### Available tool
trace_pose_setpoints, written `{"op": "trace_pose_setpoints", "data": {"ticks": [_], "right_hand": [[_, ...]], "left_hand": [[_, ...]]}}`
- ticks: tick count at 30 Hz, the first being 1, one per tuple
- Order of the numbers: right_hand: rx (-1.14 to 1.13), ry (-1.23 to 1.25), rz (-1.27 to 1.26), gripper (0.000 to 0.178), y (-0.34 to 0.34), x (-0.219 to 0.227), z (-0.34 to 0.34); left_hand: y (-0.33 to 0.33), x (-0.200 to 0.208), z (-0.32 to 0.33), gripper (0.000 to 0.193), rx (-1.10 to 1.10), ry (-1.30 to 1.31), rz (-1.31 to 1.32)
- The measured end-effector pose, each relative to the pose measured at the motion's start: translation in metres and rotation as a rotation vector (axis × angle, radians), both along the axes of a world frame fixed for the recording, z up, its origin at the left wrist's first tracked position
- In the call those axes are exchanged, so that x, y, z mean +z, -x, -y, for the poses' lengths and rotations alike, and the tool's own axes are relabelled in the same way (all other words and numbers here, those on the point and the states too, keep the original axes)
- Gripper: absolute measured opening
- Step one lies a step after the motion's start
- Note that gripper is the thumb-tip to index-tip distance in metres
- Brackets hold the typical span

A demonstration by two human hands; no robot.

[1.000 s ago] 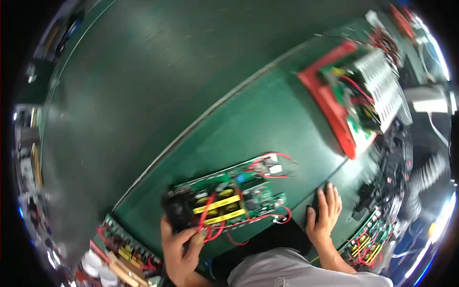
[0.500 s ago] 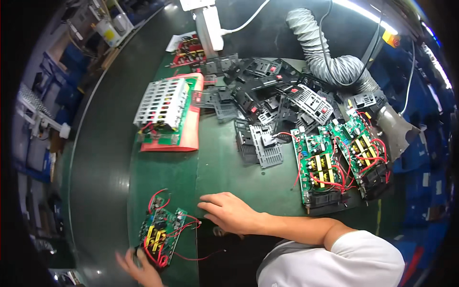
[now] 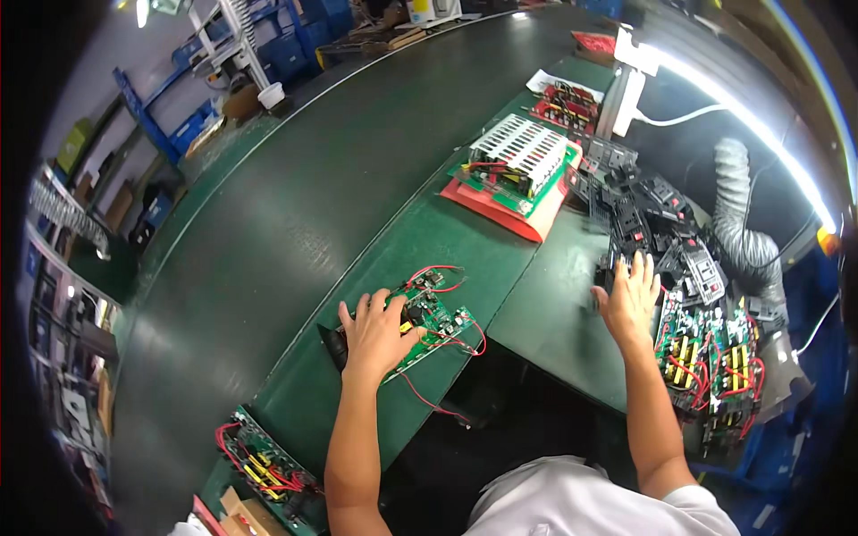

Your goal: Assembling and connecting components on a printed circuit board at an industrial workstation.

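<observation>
My left hand [image 3: 380, 335] lies palm down over a green circuit board [image 3: 436, 314] with red wires, its curled fingers around the parts at its near-left end. A black piece [image 3: 332, 347] sticks out beside that hand. One loose red wire trails from the board past the table edge. My right hand [image 3: 630, 299] is stretched out, fingers apart, at the near edge of a heap of black plastic panels [image 3: 663, 198]. Its fingertips overlap a dark panel; whether they touch it I cannot tell. Nothing shows in its grasp.
Two wired boards [image 3: 686, 353] stand at the right. A white perforated metal cover [image 3: 523, 147] sits over a board on red sheeting [image 3: 487, 213]. Another board [image 3: 266, 464] lies near left by a cardboard box [image 3: 246, 514]. A grey flexible duct [image 3: 735, 192] rises behind the panels.
The view has swung left. My left hand has moved onto the circuit board. My right hand has gone from the table edge out to the black panels.
</observation>
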State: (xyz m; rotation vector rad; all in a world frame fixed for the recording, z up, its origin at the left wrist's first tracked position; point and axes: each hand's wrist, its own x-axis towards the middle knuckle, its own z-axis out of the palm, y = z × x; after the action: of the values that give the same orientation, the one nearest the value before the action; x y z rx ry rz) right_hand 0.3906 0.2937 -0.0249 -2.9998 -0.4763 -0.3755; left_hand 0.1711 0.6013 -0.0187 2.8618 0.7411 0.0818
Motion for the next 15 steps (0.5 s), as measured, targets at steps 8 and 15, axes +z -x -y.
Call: {"op": "trace_pose_setpoints", "data": {"ticks": [8, 15], "right_hand": [[0.017, -0.491, 0.319, 0.014, -0.028, -0.004, 0.017], [0.388, -1.351, -0.509, 0.015, -0.010, 0.054, -0.019]], "left_hand": [[0.009, -0.004, -0.009, 0.057, 0.035, 0.009, 0.021], [0.046, 0.028, -0.034, 0.064, 0.103, 0.042, 0.207]]}}
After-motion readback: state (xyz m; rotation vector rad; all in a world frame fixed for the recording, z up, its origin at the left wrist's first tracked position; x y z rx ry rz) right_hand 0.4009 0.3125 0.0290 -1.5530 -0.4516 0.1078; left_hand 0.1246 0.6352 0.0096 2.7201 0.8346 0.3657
